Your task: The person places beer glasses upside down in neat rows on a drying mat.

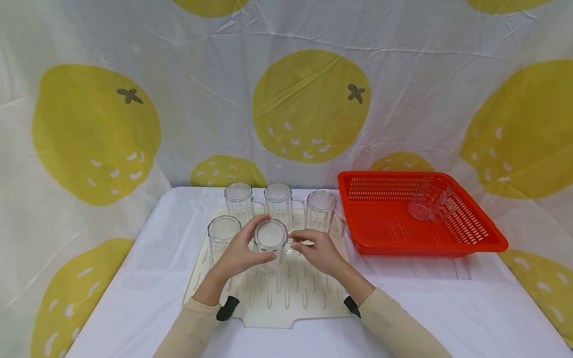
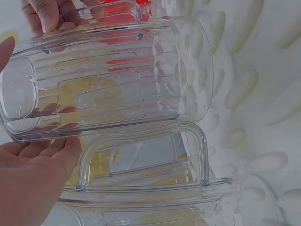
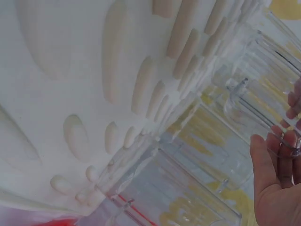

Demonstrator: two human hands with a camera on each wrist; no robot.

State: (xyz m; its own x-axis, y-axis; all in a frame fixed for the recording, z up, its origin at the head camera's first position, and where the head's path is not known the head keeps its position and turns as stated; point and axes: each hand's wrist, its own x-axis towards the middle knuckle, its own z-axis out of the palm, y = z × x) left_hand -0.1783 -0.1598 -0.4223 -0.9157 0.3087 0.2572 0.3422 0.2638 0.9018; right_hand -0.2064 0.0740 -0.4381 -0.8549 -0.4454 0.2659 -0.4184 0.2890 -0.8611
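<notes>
A clear glass mug (image 1: 271,236) is upside down over the front of a cream draining board (image 1: 268,313), its base facing up. My left hand (image 1: 239,254) grips its body from the left, with fingers on the far side and thumb on the near side. On the other side, my right hand (image 1: 319,248) pinches the mug's handle (image 2: 127,8). In the left wrist view the mug's rim is close to the ridged board. Another upturned mug (image 1: 224,231) stands left of the held one, partly hidden by my left hand.
Along the back of the board are three more upturned mugs, at left (image 1: 239,196), middle (image 1: 278,196) and right (image 1: 320,206). A red plastic basket (image 1: 403,250) stands to the right, with a glass mug (image 1: 425,204) lying inside. A lemon-print cloth (image 1: 309,30) hangs behind the table.
</notes>
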